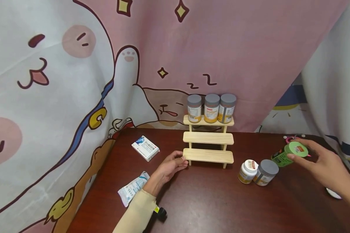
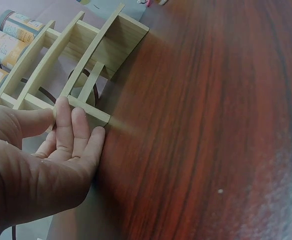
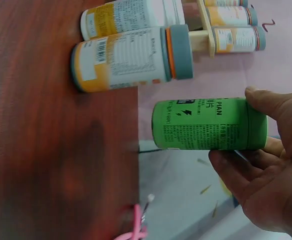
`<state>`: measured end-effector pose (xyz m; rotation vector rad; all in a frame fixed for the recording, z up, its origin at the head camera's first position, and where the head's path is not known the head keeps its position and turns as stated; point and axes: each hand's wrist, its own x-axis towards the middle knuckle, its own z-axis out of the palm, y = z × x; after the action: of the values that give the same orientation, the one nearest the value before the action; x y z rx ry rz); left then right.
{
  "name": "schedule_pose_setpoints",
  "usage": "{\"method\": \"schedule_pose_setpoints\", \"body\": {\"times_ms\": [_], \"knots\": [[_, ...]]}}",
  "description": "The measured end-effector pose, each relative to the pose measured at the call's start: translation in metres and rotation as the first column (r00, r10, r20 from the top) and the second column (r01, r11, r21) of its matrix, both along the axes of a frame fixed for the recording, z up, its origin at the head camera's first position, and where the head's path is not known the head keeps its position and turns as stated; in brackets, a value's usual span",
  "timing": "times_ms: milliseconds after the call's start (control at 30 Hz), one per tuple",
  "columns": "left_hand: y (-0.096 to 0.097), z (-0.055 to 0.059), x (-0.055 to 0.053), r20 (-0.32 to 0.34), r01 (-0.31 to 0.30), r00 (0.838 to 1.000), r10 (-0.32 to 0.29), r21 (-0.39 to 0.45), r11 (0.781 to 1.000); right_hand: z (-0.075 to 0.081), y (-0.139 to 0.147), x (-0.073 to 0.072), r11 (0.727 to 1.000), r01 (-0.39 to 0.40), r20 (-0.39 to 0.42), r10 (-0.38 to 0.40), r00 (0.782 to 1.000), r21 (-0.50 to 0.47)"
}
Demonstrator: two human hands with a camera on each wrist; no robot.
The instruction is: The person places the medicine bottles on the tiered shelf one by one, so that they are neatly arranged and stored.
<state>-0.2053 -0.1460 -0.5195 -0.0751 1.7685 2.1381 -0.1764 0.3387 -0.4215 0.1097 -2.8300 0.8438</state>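
Observation:
A small three-tier wooden display stand (image 1: 208, 138) stands at the back of the table, with three grey-lidded supplement jars (image 1: 211, 109) on its top tier. My left hand (image 1: 169, 166) pinches the left end of the lowest tier between thumb and fingers. My right hand (image 1: 328, 166) grips a green pill bottle (image 3: 201, 124) around its lid end. In the right wrist view the bottle is held above the tabletop. Left of it, a white-capped bottle (image 1: 248, 171) and a grey-lidded jar (image 1: 266, 172) stand side by side on the table.
A medicine box (image 1: 145, 148) and a white plastic packet (image 1: 133, 188) lie on the dark wooden table (image 1: 210, 204) at the left. A black-ended object (image 1: 162, 213) is by the left sleeve. Pink-handled scissors (image 3: 135, 227) lie at the back right. A printed curtain (image 1: 250, 48) hangs behind.

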Motion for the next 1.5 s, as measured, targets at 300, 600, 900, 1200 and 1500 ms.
{"method": "schedule_pose_setpoints", "body": {"times_ms": [300,600,900,1200,1500], "knots": [[-0.001,-0.001,0.002,-0.001,-0.015,1.0,0.015,0.002,1.0,0.031,-0.037,-0.022,0.99,-0.103,-0.097,0.094,0.991,-0.092],[0.0,-0.003,0.003,0.008,-0.002,1.0,0.002,-0.003,1.0,0.05,-0.094,-0.038,0.954,-0.217,-0.127,0.194,0.973,-0.206],[0.001,0.0,0.001,-0.001,-0.003,1.0,0.003,-0.003,1.0,0.063,-0.145,-0.045,0.922,-0.303,-0.152,0.272,0.95,-0.241],[0.0,-0.002,0.001,-0.001,0.003,1.0,-0.003,0.0,1.0,0.066,-0.186,-0.055,0.895,-0.36,-0.156,0.329,0.931,-0.264],[0.0,-0.003,0.0,-0.009,0.002,1.0,-0.002,0.01,1.0,0.059,-0.22,-0.07,0.902,-0.374,-0.162,0.345,0.925,-0.216]]}}
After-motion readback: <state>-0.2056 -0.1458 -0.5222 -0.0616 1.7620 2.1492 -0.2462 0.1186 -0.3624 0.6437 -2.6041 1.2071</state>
